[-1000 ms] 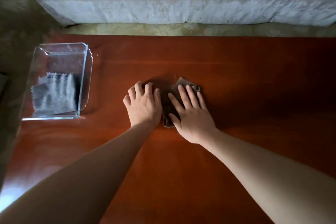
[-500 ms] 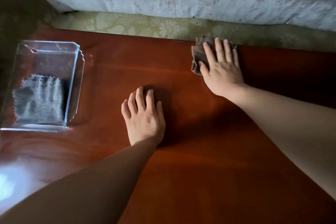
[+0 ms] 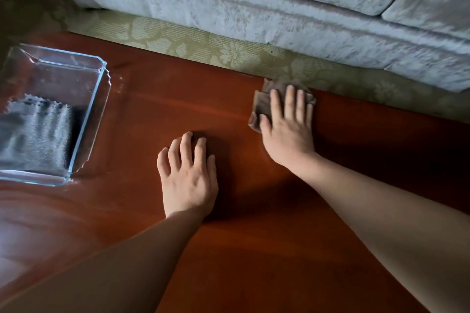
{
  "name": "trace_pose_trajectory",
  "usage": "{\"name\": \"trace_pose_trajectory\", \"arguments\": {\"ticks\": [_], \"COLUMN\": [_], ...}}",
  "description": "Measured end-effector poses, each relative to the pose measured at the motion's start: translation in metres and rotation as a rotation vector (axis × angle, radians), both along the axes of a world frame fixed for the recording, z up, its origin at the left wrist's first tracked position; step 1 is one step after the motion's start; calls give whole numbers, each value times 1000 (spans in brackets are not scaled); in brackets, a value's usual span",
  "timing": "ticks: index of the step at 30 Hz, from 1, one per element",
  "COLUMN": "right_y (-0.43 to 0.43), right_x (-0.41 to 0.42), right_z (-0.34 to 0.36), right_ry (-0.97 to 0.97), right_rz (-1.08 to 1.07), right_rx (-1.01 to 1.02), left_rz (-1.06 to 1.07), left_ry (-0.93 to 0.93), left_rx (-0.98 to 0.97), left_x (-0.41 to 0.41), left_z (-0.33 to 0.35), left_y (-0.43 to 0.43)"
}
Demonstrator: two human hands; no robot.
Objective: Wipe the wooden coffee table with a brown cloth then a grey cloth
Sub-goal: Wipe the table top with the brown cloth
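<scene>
Left of frame: a clear glass dish (image 3: 100, 99) on the wooden table (image 3: 254, 249) contains the grey cloth (image 3: 38, 134). Centre: the left hand (image 3: 188, 180) rests flat on the table, fingers spread. Right of centre: the right hand (image 3: 288, 127) presses the brown cloth (image 3: 262, 107) with straight fingers at the table's far edge. Top: a sofa (image 3: 254, 7) on carpet (image 3: 229, 48).

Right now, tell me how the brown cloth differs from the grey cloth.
The brown cloth lies bunched at the far edge of the table; the grey cloth lies flat in the glass dish. The right hand presses the brown cloth with straight fingers; no hand touches the grey cloth. Both are small wiping cloths.
</scene>
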State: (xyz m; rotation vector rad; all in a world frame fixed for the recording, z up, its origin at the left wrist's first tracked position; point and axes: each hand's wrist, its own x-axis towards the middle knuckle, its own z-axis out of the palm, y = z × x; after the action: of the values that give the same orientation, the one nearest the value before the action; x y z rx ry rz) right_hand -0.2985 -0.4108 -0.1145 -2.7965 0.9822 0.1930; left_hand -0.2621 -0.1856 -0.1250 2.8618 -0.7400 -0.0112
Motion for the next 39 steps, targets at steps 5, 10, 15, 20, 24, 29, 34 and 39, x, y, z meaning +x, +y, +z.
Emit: {"name": "trace_pose_trajectory", "arguments": {"ticks": [5, 10, 15, 20, 24, 29, 34, 39], "right_y": [47, 47, -5, -25, 33, 177, 248, 168], "right_x": [103, 114, 40, -37, -71, -101, -77, 13], "right_z": [-2, 1, -2, -2, 2, 4, 4, -5], "right_ry": [13, 11, 17, 57, 108, 83, 57, 44], "right_rz": [246, 397, 193, 38, 42, 436, 723, 601], "right_rx": [39, 33, -19, -41, -24, -33, 62, -89], "left_rz": [-6, -12, -5, -22, 48, 218, 258, 217], "left_ry": [-25, -14, 27, 93, 329, 394, 248, 174], "left_rx": [-57, -69, -98, -264, -677, -915, -756, -429], "left_x": [1, 1, 2, 5, 10, 16, 27, 30], "left_z": [-2, -2, -2, 6, 18, 32, 20, 10], "left_y": [2, 4, 4, 8, 25, 93, 154, 155]}}
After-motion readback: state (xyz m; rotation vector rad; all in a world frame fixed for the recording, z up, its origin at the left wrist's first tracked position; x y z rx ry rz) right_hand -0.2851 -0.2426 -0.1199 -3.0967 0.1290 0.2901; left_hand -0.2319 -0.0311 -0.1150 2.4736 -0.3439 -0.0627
